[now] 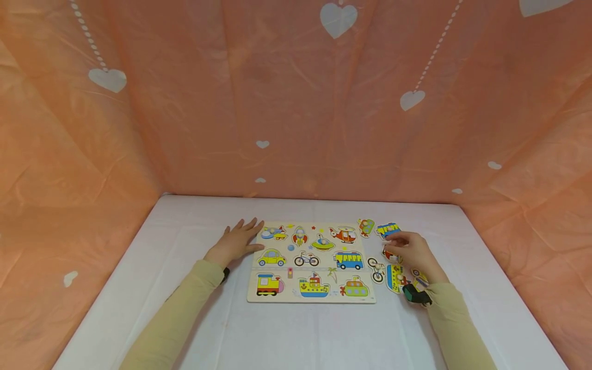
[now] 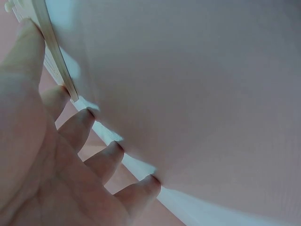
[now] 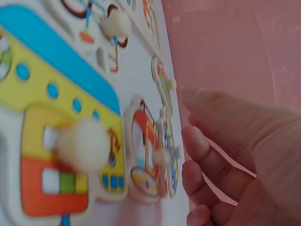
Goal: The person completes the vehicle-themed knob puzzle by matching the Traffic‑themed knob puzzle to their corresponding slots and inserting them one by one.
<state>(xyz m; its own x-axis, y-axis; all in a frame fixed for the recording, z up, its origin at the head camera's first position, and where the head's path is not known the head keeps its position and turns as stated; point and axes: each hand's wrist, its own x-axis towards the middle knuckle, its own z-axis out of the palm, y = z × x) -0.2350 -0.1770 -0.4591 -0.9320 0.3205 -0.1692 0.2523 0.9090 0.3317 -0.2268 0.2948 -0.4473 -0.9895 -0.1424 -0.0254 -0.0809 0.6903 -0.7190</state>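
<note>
A wooden puzzle board (image 1: 289,298) with vehicle pictures lies on the white table. My left hand (image 1: 236,242) rests at its upper left edge, fingers spread, the thumb (image 2: 26,52) touching the board. To the right, my right hand (image 1: 413,252) hovers above loose knobbed pieces, thumb and fingers apart; nothing shows between them in the right wrist view. Nearest it are a bus piece (image 1: 388,229) and a partly hidden helicopter piece (image 3: 146,153). A ship piece (image 3: 61,101), a bicycle piece (image 1: 376,270) and a submarine piece (image 1: 366,227) lie close by.
A yellow piece (image 1: 419,279) is partly covered by the right wrist's dark band (image 1: 416,295). Behind and beside the white table (image 1: 287,339) hangs a pink-orange curtain (image 1: 287,103) with white hearts.
</note>
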